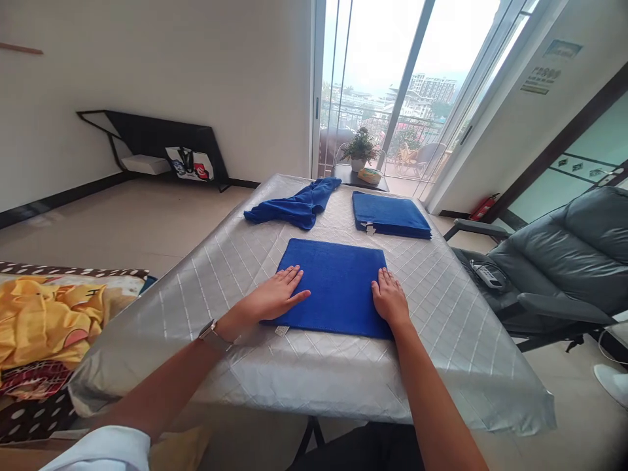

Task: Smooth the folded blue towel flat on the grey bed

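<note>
A blue towel point(338, 288) lies flat as a neat rectangle near the front of the table, a small white tag at its lower left corner. My left hand point(280, 294) rests flat on its left edge, fingers stretched out. On the right edge, my right hand point(391, 297) lies with its fingers extended. Beyond, to the right, sits a stack of folded blue towels point(390, 212) with white tags at its front. Another blue towel point(299, 204) lies crumpled at the far left of the table.
A silver quilted cover point(196, 294) drapes over the table. On the right stands a dark reclining chair point(554, 261) with a corded device point(488, 275) on its seat. Yellow fabric point(53, 320) is heaped at left. A potted plant point(360, 150) stands by the glass door.
</note>
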`<action>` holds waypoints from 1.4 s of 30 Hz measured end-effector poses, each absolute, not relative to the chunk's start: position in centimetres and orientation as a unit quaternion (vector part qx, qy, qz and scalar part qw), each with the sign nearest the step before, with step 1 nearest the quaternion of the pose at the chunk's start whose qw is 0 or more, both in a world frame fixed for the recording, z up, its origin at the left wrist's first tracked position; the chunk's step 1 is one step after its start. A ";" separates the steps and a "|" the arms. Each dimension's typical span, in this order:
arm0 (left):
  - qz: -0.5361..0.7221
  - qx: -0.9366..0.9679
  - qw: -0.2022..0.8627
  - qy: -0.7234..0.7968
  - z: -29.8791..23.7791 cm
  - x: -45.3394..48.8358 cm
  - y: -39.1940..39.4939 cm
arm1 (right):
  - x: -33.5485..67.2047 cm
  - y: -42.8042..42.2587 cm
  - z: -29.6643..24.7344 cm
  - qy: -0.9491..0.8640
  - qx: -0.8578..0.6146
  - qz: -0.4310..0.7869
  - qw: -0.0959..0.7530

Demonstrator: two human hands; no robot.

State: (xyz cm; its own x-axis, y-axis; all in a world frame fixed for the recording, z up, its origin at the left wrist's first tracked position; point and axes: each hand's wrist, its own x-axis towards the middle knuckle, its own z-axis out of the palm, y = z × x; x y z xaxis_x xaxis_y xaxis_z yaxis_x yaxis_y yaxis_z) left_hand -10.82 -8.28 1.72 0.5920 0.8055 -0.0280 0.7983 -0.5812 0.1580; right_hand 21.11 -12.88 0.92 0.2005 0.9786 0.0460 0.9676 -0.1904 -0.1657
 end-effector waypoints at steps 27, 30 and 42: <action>0.082 0.895 0.064 0.434 0.1 -3.8 -1.9 | 21.2 -12.9 0.9 -0.631 -0.771 0.035 0.080; 0.070 0.872 0.055 0.481 0.2 -7.0 -1.2 | 21.2 -12.9 1.0 -0.630 -0.772 0.036 0.075; 0.050 0.845 0.071 0.527 1.0 -7.9 -1.4 | 21.8 -12.3 1.4 -0.645 -0.763 0.033 0.017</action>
State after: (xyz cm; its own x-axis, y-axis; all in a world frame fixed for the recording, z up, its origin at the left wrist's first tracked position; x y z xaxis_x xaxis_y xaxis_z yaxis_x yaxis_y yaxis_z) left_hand -7.88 -1.36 0.95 0.4391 0.8984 0.0094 0.8841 -0.4340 0.1733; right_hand 21.79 -12.33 1.39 0.1652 0.9859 -0.0274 0.9836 -0.1668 -0.0689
